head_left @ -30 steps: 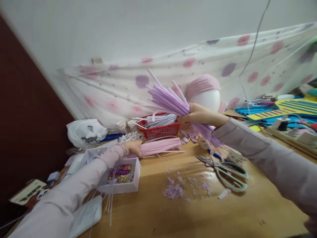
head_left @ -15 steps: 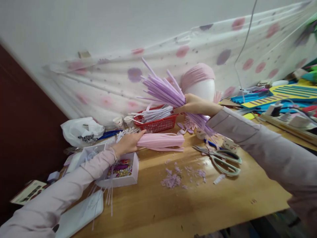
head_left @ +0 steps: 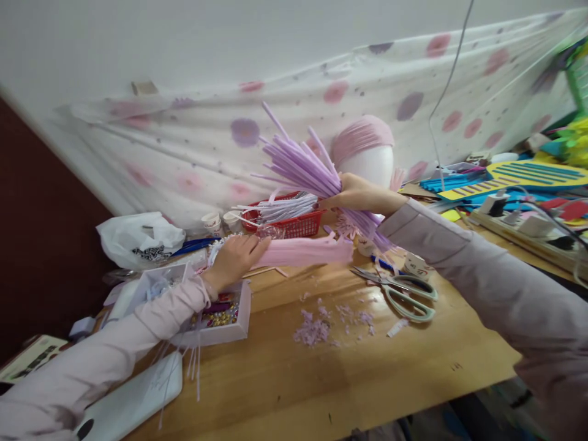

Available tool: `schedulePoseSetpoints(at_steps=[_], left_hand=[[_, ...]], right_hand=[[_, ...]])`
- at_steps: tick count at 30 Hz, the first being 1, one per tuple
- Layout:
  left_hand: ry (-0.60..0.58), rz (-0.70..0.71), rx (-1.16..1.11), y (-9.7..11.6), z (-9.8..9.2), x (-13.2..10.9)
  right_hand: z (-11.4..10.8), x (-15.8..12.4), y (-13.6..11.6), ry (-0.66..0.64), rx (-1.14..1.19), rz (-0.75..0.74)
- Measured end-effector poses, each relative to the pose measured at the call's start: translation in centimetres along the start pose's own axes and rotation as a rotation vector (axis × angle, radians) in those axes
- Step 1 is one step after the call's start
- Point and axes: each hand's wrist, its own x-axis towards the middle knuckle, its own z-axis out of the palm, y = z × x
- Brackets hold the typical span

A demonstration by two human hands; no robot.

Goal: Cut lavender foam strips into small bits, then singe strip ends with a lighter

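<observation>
My right hand point(head_left: 353, 193) is closed round the middle of a thick bundle of lilac foam strips point(head_left: 298, 165), held tilted above the table with the ends fanning up and to the left. My left hand point(head_left: 234, 260) grips one end of a bundle of pink foam strips point(head_left: 307, 251), lifted just off the wooden table point(head_left: 367, 380). Behind the bundles stands a red basket point(head_left: 298, 225) with pale strips in it.
Green-handled scissors point(head_left: 404, 294) and lilac scraps point(head_left: 316, 327) lie mid-table. A white box of beads point(head_left: 225, 318) sits under my left wrist, a white plastic bag point(head_left: 138, 236) at far left. A white mannequin head with a pink band point(head_left: 367, 153) stands behind; coloured foam sheets point(head_left: 533, 177) lie at right.
My left hand has closed on the pink bundle and lifted it, shifting it to the right. The lilac bundle in my right hand has hardly moved.
</observation>
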Motion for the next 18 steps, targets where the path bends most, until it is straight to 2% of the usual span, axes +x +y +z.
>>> schedulePoseSetpoints(at_steps=[4, 7, 10, 12, 16, 18], left_hand=[[-0.027, 0.086, -0.041, -0.16, 0.15, -0.05], [-0.038, 0.017, -0.038, -0.17, 0.1, -0.13], [-0.067, 0.031, -0.034, -0.25, -0.11, -0.06], [-0.082, -0.008, -0.045, -0.29, -0.21, 0.02], [-0.163, 0.005, -0.156, -0.38, -0.16, 0.19], [-0.172, -0.082, -0.244, -0.71, -0.15, 0.38]], right_hand=[[0.09, 0.1, 0.05, -0.003, -0.001, -0.003], [0.08, 0.03, -0.21, -0.011, 0.012, -0.005], [0.13, -0.01, -0.4, -0.01, 0.018, -0.004], [0.21, 0.04, -0.41, -0.014, 0.01, 0.0], [0.4, 0.16, -0.46, -0.036, -0.004, 0.004], [0.48, 0.11, -0.66, -0.035, -0.005, -0.009]])
